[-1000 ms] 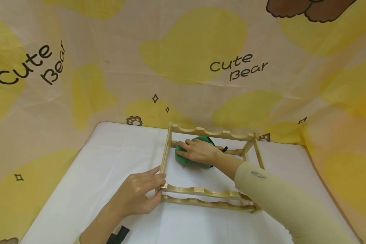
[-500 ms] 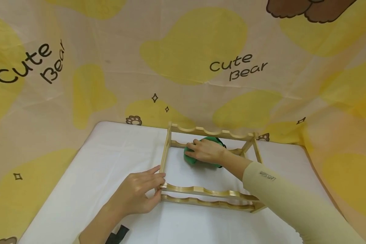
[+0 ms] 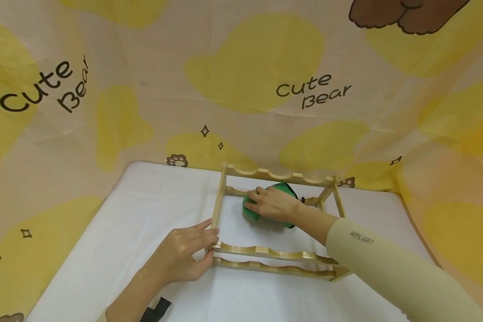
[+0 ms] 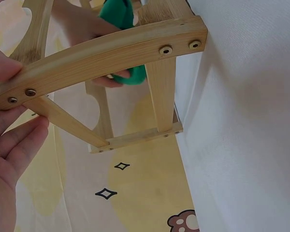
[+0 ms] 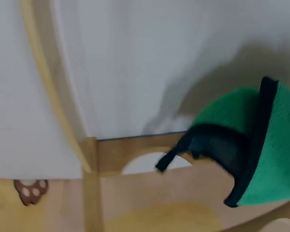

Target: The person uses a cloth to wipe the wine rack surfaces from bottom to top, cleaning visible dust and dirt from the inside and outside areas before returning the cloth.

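A pale wooden rack [image 3: 261, 251] with scalloped rails stands on the white table. My left hand [image 3: 185, 254] holds its near left corner; in the left wrist view, the thumb and fingers lie on either side of the curved end piece [image 4: 106, 54]. Inside the frame my right hand [image 3: 275, 205] grips a green cloth [image 3: 285, 189] with black edging around the lower back rail [image 3: 235, 191]. In the right wrist view, the cloth's folded end [image 5: 280, 150] and a black loop hang loose beside a notch in that rail; the right hand is out of sight there.
A black strip [image 3: 157, 309] lies on the white tabletop [image 3: 161, 188] near the left forearm. Behind the table hangs a yellow and beige printed curtain [image 3: 241, 107], close to the rack's upper back rail [image 3: 281, 175].
My right hand has slid rightward along the lower back rail with the green cloth, mostly in the first half second. My left hand and the rack have stayed in place.
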`<state>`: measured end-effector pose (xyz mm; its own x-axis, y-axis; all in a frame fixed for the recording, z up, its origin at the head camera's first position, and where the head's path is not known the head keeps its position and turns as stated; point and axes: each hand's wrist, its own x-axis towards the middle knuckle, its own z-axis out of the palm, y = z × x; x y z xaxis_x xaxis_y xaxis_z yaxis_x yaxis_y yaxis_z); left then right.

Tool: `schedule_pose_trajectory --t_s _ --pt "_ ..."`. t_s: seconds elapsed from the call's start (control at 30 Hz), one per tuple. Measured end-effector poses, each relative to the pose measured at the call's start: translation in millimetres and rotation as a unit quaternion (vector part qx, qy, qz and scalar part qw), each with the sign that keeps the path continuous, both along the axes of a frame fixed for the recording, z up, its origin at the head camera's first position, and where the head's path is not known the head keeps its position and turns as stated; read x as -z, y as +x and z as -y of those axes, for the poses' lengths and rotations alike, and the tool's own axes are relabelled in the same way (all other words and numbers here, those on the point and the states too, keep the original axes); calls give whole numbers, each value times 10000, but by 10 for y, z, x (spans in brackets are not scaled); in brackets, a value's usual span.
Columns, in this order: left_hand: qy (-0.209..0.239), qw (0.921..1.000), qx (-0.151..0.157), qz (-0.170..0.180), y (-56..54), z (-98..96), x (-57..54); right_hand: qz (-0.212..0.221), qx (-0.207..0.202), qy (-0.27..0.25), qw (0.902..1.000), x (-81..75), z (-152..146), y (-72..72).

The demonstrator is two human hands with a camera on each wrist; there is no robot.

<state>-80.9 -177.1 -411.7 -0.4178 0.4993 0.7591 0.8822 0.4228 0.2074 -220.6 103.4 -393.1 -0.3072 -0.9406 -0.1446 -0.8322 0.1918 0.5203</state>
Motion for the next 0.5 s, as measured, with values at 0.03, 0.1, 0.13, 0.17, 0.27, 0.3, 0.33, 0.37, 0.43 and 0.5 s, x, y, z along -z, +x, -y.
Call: schedule_pose_trajectory --t_s 0.03,0.1,0.13,0.17,0.27,0.3,0.33,0.37,0.43,0.5 --pt "-12 10000 -18 15 2 1 0 12 -60 -194 9998 -15 19 22" --pt "-12 10000 -23 -21 3 -1 -3 23 -191 -614 9979 -56 57 65" --pt "-13 10000 -22 -29 2 -1 -5 -4 -267 -818 9963 -82 77 85" --pt "-17 10000 -22 -36 0 -1 -7 -56 -338 -988 9945 -108 95 99" --pt "-21 10000 -2 -18 -2 -1 -14 -303 -545 -1258 9901 -185 140 136" --pt "-31 10000 -1 -1 -1 0 -15 -425 -613 -1249 9894 -202 149 143" --pt "-34 10000 4 13 0 0 -15 -577 -710 -1252 9879 -210 156 143" --pt "-31 10000 8 13 1 0 -15 -730 -799 -1229 9865 -212 160 141" --pt "-24 10000 24 16 4 -1 -15 -1033 -1003 -1210 9821 -200 159 125" --pt "-18 10000 50 -13 5 -3 -14 -1316 -1172 -1239 9765 -183 160 94"
